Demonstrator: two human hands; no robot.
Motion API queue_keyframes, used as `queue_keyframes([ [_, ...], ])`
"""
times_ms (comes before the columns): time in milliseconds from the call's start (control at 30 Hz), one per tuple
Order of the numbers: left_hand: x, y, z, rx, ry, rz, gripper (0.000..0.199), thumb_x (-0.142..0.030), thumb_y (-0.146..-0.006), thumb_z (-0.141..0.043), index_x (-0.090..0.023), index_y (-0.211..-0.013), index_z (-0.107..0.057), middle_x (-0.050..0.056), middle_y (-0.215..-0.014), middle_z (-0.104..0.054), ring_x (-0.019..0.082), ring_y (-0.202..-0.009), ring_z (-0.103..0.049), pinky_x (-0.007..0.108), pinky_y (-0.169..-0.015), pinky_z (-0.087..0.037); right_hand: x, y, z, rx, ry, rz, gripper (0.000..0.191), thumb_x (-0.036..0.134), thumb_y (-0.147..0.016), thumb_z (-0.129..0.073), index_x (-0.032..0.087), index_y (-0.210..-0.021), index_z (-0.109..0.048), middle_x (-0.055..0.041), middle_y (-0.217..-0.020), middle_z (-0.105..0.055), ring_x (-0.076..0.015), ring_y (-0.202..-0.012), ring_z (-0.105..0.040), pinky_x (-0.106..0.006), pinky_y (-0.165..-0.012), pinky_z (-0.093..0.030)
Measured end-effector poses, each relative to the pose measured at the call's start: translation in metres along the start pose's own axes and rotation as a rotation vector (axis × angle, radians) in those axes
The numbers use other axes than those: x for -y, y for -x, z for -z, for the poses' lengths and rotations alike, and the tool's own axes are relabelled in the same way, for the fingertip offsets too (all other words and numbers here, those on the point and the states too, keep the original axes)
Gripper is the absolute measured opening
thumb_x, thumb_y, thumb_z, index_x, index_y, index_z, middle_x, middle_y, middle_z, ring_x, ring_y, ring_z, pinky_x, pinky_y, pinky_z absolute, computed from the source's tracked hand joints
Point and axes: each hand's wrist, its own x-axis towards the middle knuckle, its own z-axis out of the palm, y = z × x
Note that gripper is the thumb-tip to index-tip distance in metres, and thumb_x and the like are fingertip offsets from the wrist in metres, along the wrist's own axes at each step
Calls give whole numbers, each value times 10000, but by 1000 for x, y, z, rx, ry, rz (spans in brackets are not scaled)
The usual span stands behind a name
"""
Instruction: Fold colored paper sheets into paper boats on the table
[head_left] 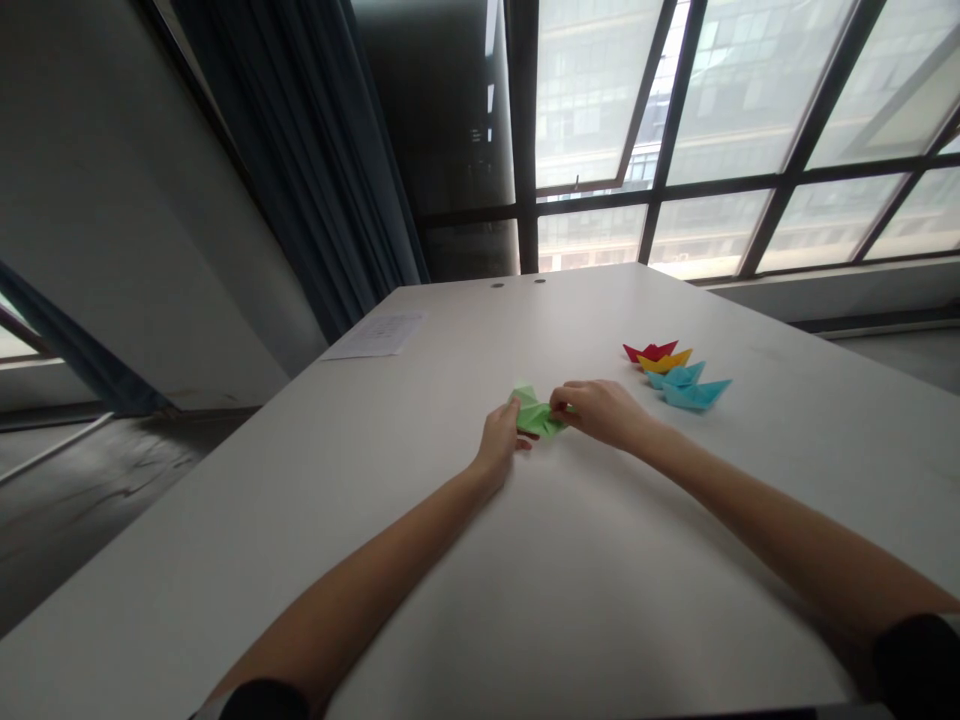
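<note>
A light green folded paper point(534, 413) is held between my two hands, just above the middle of the white table. My left hand point(501, 440) grips its left edge, with the thumb on top and fingers beneath. My right hand point(596, 408) pinches the right end of the paper between thumb and fingertips. Part of the right end is hidden behind those fingers. To the right of my right hand stand folded paper boats in a close row: a red boat point(649, 352), a yellow boat point(666, 364) and two blue boats, the nearest blue boat point(697, 396) being the largest in view.
The white table point(420, 560) stretches from me toward the windows point(600, 90). A printed sheet of paper point(379, 335) lies at its far left edge. Two small round dark spots show near the far edge. A blue curtain point(300, 150) hangs beyond the left side.
</note>
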Motion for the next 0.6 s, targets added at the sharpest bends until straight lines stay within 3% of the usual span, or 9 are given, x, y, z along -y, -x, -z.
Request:
queue_keyframes([
  [233,-5,-6,3,-81,329,237,244,-317,-881,-383,-128,-836,-531,26,-636,-578,98,-473,-529,207,-459,-396,2,3,11,-170,-157,270,166,283,-881,-409,197,-933,-541,-90,-1119,-602,-188,-938,-589,-319,-808,-420],
  [433,-10,-19,16,-157,540,243,235,-290,-882,-372,-128,-818,-529,38,-641,-576,119,-481,-531,219,-459,-404,-2,5,17,-79,-140,312,143,236,-861,-418,171,-929,-526,-64,-794,-630,-175,-710,-583,-320,-731,-434],
  [600,-16,-21,20,-195,623,172,246,-302,-877,-391,-120,-855,-556,49,-674,-585,119,-534,-549,218,-498,-431,-10,5,15,-9,-155,291,186,319,-849,-447,181,-916,-553,-57,-816,-635,-171,-707,-582,-310,-733,-415],
])
